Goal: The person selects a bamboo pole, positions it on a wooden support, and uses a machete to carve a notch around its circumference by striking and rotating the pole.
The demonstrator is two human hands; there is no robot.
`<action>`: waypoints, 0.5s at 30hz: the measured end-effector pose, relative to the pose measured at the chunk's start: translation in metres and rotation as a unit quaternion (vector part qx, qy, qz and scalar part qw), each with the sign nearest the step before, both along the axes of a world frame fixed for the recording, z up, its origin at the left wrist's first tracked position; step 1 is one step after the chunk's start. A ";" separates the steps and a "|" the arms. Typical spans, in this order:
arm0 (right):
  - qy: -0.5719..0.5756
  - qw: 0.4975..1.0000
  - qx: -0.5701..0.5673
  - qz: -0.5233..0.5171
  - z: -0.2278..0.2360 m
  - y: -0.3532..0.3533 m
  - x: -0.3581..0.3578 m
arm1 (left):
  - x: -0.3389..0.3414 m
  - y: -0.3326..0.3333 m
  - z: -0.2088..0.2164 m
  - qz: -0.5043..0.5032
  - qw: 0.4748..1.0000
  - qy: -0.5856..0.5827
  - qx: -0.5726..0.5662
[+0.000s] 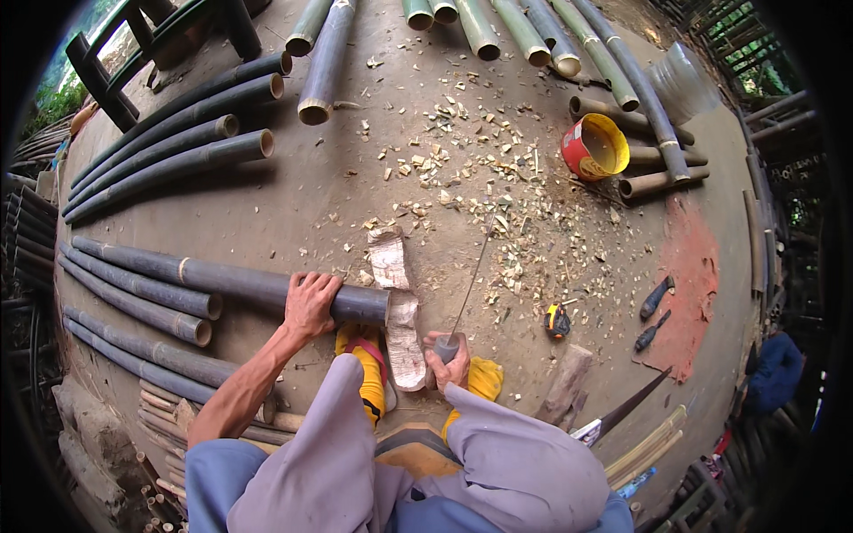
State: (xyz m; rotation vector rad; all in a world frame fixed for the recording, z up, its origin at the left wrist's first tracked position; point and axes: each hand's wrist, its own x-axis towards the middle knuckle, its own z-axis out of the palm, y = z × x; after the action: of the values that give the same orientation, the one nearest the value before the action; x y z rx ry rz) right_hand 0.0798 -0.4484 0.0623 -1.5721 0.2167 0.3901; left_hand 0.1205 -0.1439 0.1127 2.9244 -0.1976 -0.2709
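My left hand (311, 304) is wrapped over a thick dark bamboo pole (235, 279) near its cut right end. That end rests against a notched, light wooden block (407, 351) lying between my feet. My right hand (447, 360) is closed round the grey handle of a long, thin-bladed tool (474, 282), just right of the block. The blade points away from me and appears as a narrow line, so its exact kind is unclear. My feet in yellow socks (371, 384) flank the block.
Pale chips (498, 186) litter the ground ahead. More bamboo poles (178, 169) lie left and at the back. A red and yellow bucket (597, 147) stands back right. A tape measure (557, 322), dark-handled tools (656, 298) and a saw (613, 419) lie to the right.
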 end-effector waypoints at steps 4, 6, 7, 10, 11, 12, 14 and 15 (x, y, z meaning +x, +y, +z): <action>-0.002 0.999 -0.011 0.038 0.006 0.007 0.001 | -0.003 -0.002 -0.003 0.007 0.999 -0.030 0.010; 0.001 0.998 -0.034 0.060 0.013 0.005 0.005 | -0.004 -0.004 -0.001 0.012 1.000 -0.013 0.012; 0.008 0.999 -0.011 0.041 0.012 0.006 0.004 | -0.005 -0.005 -0.001 0.008 1.000 -0.002 0.009; 0.018 1.000 0.012 0.012 -0.003 0.005 0.001 | -0.005 -0.009 0.001 -0.003 1.000 0.017 0.003; 0.015 1.000 -0.011 0.022 -0.008 0.001 0.001 | -0.004 -0.012 0.002 -0.005 1.000 0.017 0.004; 0.014 0.999 -0.036 0.034 -0.011 -0.003 0.001 | -0.005 -0.014 0.003 -0.005 1.000 0.018 0.003; 0.002 0.998 -0.053 0.039 -0.018 -0.005 -0.001 | -0.007 -0.014 0.003 -0.009 1.000 -0.022 -0.001; -0.003 0.996 -0.067 0.055 -0.013 -0.004 0.004 | -0.010 -0.013 0.000 -0.008 0.999 -0.048 0.003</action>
State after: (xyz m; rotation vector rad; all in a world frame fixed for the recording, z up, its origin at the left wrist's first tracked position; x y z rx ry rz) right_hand 0.0837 -0.4524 0.0494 -1.7229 0.1536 0.4647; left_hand 0.1100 -0.1567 0.1125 2.9445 -0.2353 -0.1345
